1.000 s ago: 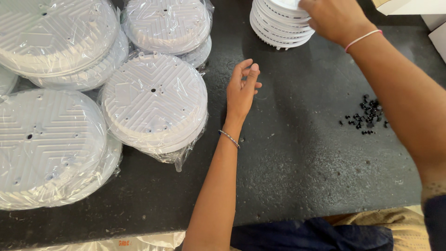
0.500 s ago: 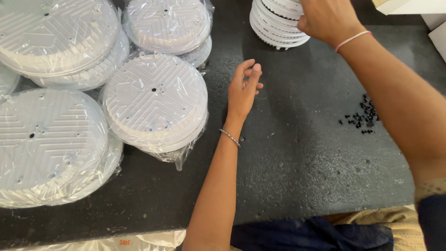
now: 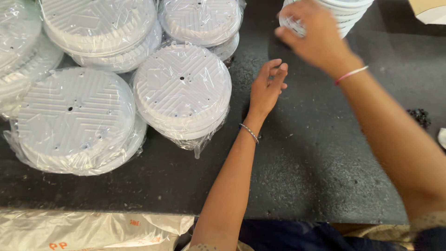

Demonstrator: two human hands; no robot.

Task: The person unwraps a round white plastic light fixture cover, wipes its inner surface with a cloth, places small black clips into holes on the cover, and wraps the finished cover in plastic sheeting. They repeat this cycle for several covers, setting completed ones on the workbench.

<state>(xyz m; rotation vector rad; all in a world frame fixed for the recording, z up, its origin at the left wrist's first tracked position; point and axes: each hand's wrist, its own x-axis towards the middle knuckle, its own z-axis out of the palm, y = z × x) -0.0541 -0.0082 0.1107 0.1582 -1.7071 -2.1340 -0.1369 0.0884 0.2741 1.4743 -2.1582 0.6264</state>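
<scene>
My left hand [image 3: 268, 88] hovers flat over the dark table [image 3: 325, 167], fingers apart and holding nothing, just right of a plastic-wrapped pack of white ribbed discs [image 3: 181, 88]. My right hand [image 3: 316, 39], blurred by motion, reaches to the unwrapped stack of white discs [image 3: 346, 14] at the far edge. Its fingers curl over a white disc [image 3: 291, 23] at the stack's left side. A silver bracelet sits on my left wrist and a pink band on my right.
More wrapped disc packs lie at the left [image 3: 69, 116] and far left [image 3: 97, 23], with another at the back [image 3: 200, 18]. Small black pieces [image 3: 420, 116] lie at the right. A printed plastic bag [image 3: 83, 230] hangs below the table's front edge.
The view has swung left, so the packs sit further right in frame. My right hand has slid from the stack's top down to its left side. My left hand stays open.
</scene>
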